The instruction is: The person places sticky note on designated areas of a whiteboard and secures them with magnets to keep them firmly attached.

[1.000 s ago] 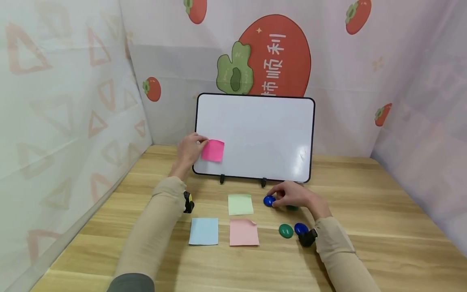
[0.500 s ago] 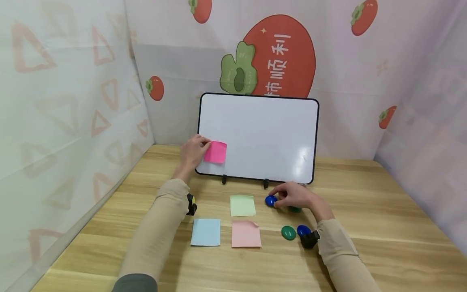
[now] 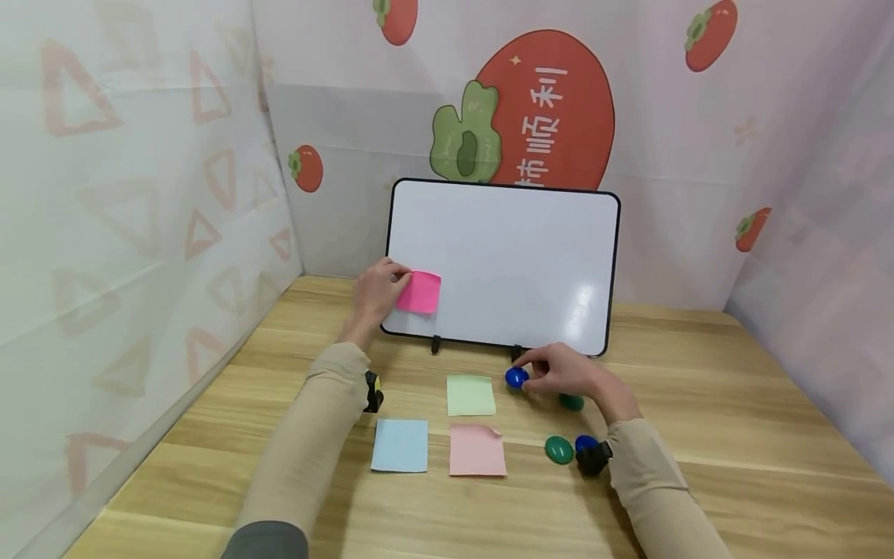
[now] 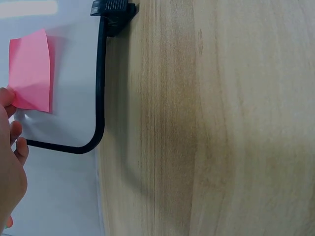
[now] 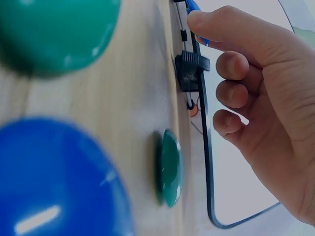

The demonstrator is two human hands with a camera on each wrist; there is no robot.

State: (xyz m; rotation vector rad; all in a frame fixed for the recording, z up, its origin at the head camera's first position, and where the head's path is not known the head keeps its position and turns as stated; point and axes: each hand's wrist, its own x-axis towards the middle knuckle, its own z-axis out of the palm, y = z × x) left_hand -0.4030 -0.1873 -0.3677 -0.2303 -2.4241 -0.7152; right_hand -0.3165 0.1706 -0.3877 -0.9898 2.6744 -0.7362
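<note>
My left hand (image 3: 377, 293) pinches the left edge of a bright pink sticky note (image 3: 422, 293) at the lower left of the whiteboard (image 3: 517, 256). In the left wrist view the note (image 4: 30, 73) casts a shadow on the board. My right hand (image 3: 569, 370) holds a glossy blue round magnet (image 3: 517, 378) between thumb and fingers, just in front of the board. In the right wrist view only a sliver of that magnet (image 5: 193, 6) shows past the thumb. Under the right hand lies a green round magnet (image 3: 571, 402), partly hidden.
Light green (image 3: 471, 396), light blue (image 3: 400, 446) and pale pink (image 3: 478, 450) sticky notes lie on the wooden table (image 3: 433, 512). Another green magnet (image 3: 559, 449) and a blue one (image 3: 585, 443) lie near the right wrist. Black feet (image 3: 436, 344) support the board.
My right hand has raised the blue magnet slightly off the table, baring more of the green magnet below. My left hand stays at the pink note. The head view has shifted a little.
</note>
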